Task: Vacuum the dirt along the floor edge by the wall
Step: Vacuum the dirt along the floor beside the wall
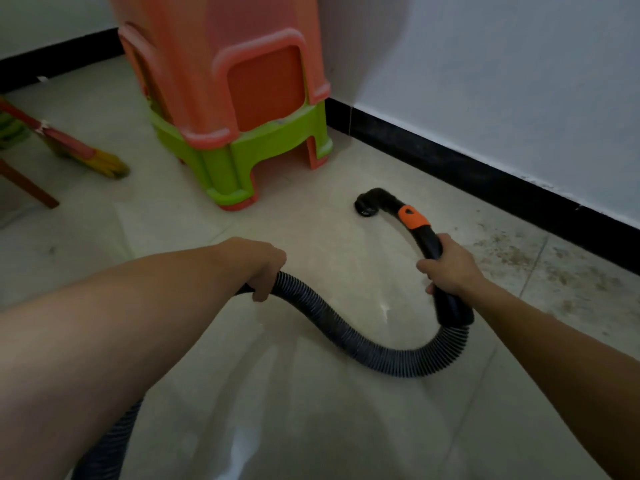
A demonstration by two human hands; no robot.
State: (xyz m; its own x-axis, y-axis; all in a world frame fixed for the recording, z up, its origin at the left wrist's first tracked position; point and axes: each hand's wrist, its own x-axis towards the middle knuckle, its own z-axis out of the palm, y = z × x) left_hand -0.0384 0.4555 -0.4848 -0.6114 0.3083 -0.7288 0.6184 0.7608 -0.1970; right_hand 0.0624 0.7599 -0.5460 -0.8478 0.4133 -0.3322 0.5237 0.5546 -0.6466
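1. Left grip (263,268): fingers curled fully round the hose (346,337), knuckles up, above the middle of the floor (311,410).
2. Right grip (450,268): I see it wrapped tight round the black tube (427,245), just below the orange collar (412,216).
3. Hose: black, ribbed. It comes in from the bottom-left under my left forearm, passes through the left grip, loops low and climbs into the tube's near end.
4. Nozzle (366,205): bent tip of the tube, mouth turned down. I cannot tell whether it is on the floor or just above it. It is near the stools (225,98) and apart from the skirting (485,178).
5. Dirt (512,254): brown specks strewn on the floor along the black skirting, right of the right grip and well apart from the nozzle.
6. Wall (519,81): pale, above the skirting.
7. Stools: orange stacked on green, in the corner.
8. Broom (86,155): at the floor's left edge, beside a brown wooden leg (27,185).
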